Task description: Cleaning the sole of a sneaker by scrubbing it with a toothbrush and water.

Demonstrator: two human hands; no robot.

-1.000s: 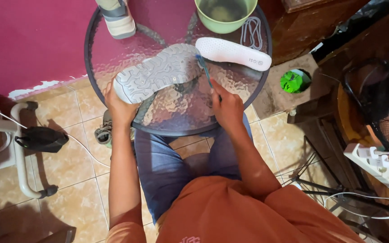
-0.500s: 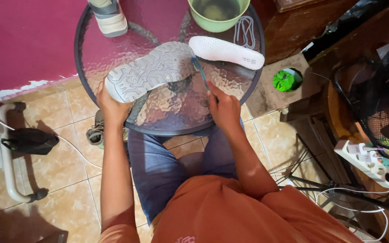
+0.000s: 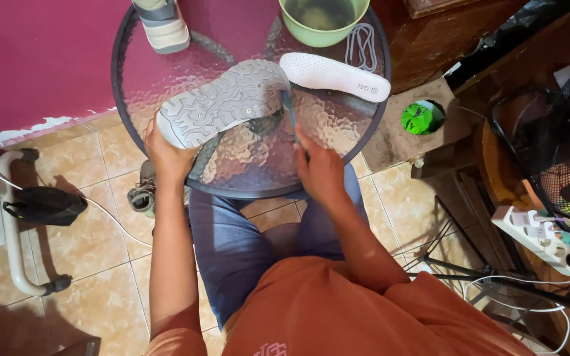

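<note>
Over the round glass table (image 3: 357, 142), the left hand (image 3: 166, 155) grips an upturned grey shoe (image 3: 222, 102) by its heel; the right hand (image 3: 321, 168) pinches a thin brush (image 3: 289, 115) against its toe

On the desk (image 3: 166, 72) a shoe (image 3: 222, 102) lies sole up, near the front edge. Just right of its toe lies an insole (image 3: 331, 74). Behind the insole stands a bowl (image 3: 322, 20), with laces (image 3: 362, 45) to its right. A second shoe (image 3: 161, 23) stands at the far left.
</note>
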